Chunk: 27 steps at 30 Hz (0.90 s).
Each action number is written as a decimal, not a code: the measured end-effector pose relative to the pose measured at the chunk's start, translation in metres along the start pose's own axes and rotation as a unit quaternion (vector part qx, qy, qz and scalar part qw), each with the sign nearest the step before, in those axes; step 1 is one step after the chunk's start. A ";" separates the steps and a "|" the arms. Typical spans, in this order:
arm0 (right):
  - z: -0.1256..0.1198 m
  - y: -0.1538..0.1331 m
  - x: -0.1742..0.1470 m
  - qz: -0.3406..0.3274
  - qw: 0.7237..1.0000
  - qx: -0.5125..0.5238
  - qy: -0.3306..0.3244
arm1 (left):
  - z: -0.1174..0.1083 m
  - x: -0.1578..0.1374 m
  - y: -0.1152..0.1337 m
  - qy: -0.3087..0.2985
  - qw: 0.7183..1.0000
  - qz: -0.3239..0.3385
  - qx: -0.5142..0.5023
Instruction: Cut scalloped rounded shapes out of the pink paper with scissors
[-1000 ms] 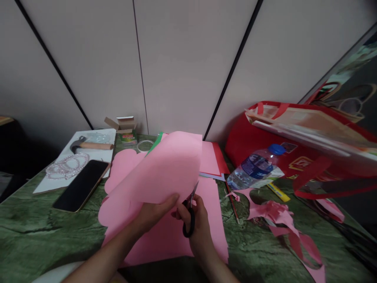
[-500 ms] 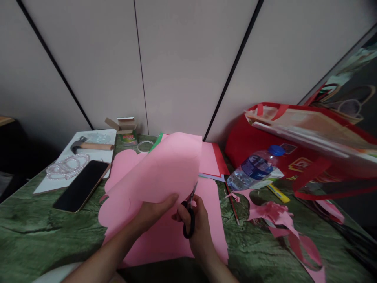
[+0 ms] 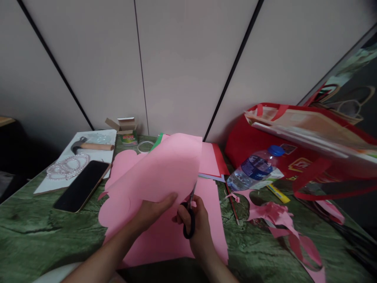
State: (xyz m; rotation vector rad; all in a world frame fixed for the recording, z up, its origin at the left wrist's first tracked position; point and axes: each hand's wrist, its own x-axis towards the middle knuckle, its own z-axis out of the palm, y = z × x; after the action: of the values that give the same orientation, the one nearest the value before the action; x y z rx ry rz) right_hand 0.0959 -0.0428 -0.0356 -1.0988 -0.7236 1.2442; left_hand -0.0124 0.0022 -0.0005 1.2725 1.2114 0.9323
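My left hand [image 3: 157,210] grips the lower edge of a pink paper sheet [image 3: 171,167], thumb on top, its fingers hidden beneath. The sheet is raised and curls toward the back. In my right hand [image 3: 198,220] is a pair of scissors [image 3: 191,222] with black handles, the fingers through the loops. Their blades point up and meet the sheet's right edge. Below both hands lies a stack of pink paper [image 3: 206,232]. Pink cut-outs with rounded edges [image 3: 113,212] rest on its left side.
To the left are a phone [image 3: 82,186], a hammer [image 3: 92,146] and beads [image 3: 67,166]. A water bottle [image 3: 251,169] leans by a red bag [image 3: 241,137] at the right. Pink paper scraps [image 3: 279,220], a pencil [image 3: 234,204] and a yellow item [image 3: 278,193] lie nearby. A wall stands behind.
Almost nothing differs. The scissors and both hands keep nearly the same place, and the raised pink sheet has shifted only very slightly.
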 end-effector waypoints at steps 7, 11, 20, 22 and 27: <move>-0.002 0.003 0.000 -0.010 1.000 -0.008 -0.010 | -0.003 0.003 -0.009 -0.038 0.999 0.004 0.006; -0.002 0.005 0.001 -0.013 1.000 -0.008 -0.015 | -0.004 0.005 -0.015 -0.035 0.999 0.010 0.013; -0.002 0.005 0.001 -0.009 1.000 0.009 -0.018 | -0.004 0.006 -0.017 0.012 0.999 0.024 0.028; -0.003 0.007 0.000 -0.004 1.000 0.010 -0.018 | -0.004 0.006 -0.016 0.011 0.999 0.020 0.025; -0.004 0.011 0.000 0.002 1.000 0.001 -0.007 | -0.004 0.006 -0.018 0.025 0.999 0.026 0.021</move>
State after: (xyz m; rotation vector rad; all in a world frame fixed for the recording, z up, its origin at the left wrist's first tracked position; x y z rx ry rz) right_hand 0.0951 -0.0440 -0.0470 -1.0912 -0.7318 1.2573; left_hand -0.0176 0.0070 -0.0186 1.3271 1.2478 0.9849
